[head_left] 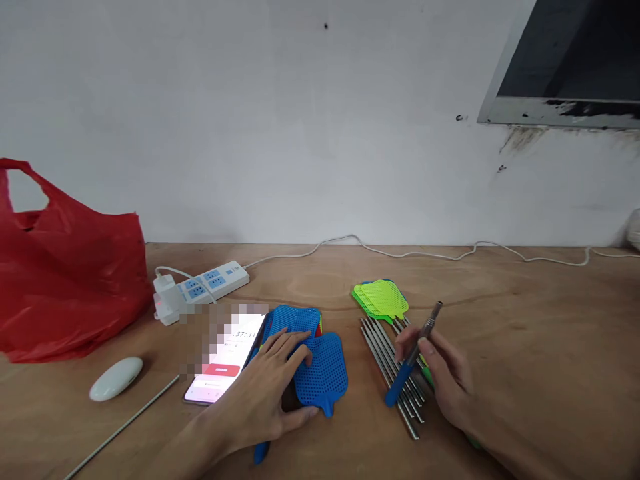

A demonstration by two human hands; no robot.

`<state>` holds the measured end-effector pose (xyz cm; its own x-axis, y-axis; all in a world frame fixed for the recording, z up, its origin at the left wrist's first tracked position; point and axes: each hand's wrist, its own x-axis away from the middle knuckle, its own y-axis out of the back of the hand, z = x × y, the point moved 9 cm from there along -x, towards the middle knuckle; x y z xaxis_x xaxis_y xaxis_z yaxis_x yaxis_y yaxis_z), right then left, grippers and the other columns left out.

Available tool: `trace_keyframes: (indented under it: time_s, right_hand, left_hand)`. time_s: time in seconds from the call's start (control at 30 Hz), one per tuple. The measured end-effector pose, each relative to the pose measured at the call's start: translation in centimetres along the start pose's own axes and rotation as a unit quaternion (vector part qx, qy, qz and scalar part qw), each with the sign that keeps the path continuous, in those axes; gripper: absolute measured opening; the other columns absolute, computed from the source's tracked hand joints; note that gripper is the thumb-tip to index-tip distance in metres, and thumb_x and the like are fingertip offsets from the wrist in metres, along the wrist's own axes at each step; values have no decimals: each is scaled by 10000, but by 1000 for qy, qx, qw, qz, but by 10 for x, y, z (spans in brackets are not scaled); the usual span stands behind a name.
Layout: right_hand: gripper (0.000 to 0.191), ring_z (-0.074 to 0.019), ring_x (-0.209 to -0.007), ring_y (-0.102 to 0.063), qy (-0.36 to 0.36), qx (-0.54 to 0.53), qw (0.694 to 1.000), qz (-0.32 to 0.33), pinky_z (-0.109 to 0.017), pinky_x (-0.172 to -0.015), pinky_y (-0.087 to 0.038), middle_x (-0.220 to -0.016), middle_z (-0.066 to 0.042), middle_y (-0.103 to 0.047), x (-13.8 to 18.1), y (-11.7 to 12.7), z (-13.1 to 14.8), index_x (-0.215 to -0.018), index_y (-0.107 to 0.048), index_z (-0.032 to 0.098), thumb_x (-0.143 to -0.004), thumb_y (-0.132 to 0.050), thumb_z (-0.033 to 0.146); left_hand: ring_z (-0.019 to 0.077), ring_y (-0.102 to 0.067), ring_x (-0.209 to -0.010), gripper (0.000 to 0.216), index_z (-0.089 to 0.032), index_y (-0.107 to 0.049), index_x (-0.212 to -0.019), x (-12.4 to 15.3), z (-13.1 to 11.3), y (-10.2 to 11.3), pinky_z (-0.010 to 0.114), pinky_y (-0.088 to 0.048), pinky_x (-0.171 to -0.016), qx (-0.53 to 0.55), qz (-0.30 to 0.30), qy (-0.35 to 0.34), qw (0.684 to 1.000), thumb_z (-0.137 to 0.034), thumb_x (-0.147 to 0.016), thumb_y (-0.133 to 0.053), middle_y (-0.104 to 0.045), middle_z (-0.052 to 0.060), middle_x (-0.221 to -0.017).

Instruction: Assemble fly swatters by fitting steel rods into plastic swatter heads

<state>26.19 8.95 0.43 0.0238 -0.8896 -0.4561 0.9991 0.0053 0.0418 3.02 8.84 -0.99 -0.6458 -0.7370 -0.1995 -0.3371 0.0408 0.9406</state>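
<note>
My left hand lies flat, fingers spread, on a pile of blue mesh swatter heads in front of me. My right hand pinches a metal rod with a blue handle, tilted up and away above a row of several bare metal rods lying on the wooden table. Just beyond the rods lie green swatter heads stacked over a blue one. A green piece shows under my right hand.
A lit phone lies left of the blue heads. A white power strip with a plugged charger, a white cable along the wall, a white oval object, a thin rod and a red plastic bag sit at the left.
</note>
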Motion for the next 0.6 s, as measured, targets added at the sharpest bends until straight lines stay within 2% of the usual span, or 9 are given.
trace_keyframes:
  time_s: [0.1, 0.23, 0.33, 0.47, 0.6]
  right_hand:
    - [267, -137, -574, -551, 36, -39, 997, -63, -218, -483, -431, -682, -1, -637, 2, 13, 6, -977, -661, 251, -992, -475, 441]
    - [194, -138, -598, -564, 52, -43, 992, -106, -212, -482, -441, -715, 1, -644, 4, 24, 10, -1030, -627, 264, -997, -488, 396]
    - [223, -136, -545, -543, 50, -14, 994, -100, -224, -457, -431, -678, 1, -630, 3, 22, 11, -981, -628, 248, -993, -488, 421]
    - [276, -134, -510, -530, 60, 45, 994, -83, -236, -450, -430, -650, 2, -625, 2, 18, 13, -918, -646, 236, -981, -497, 460]
    - [238, -130, -529, -536, 71, 75, 991, -83, -231, -474, -445, -649, 5, -613, 1, 17, 14, -944, -649, 228, -982, -514, 419]
  left_hand:
    - [371, -463, -1326, 491, -230, -541, -1128, 0, -1, 2, 569, -419, -1070, 4, -5, -1, 1000, -433, -744, -771, -529, 135, -1420]
    - [369, -477, -1315, 495, -236, -533, -1136, -1, -2, 4, 579, -416, -1067, 5, -16, -12, 1000, -422, -746, -773, -542, 133, -1406]
    - [375, -475, -1316, 492, -242, -529, -1140, -2, -3, 4, 590, -417, -1057, 3, -13, -16, 1000, -449, -760, -763, -543, 139, -1403]
    - [387, -480, -1306, 456, -239, -536, -1113, -3, -3, 2, 605, -421, -1038, -1, 2, -3, 1000, -405, -758, -769, -540, 140, -1405]
    - [396, -486, -1295, 434, -236, -549, -1086, -3, -4, 2, 607, -426, -1025, 3, 15, 9, 1000, -392, -750, -774, -542, 136, -1403]
